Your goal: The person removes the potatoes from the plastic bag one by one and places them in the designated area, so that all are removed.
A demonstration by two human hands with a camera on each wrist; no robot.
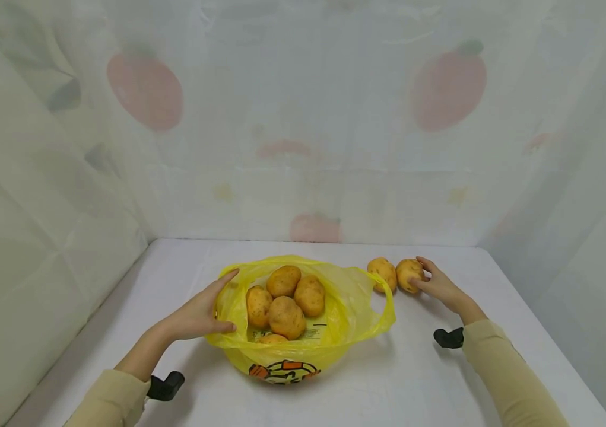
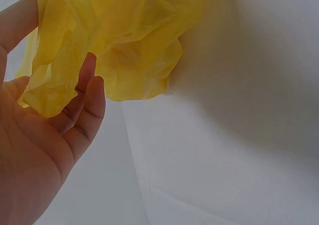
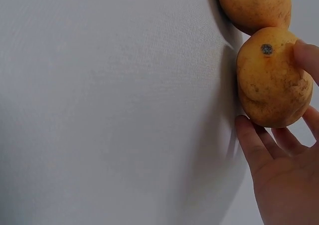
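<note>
Bright, even, diffuse light; soft shadows; wrist close-ups slightly soft.
</note>
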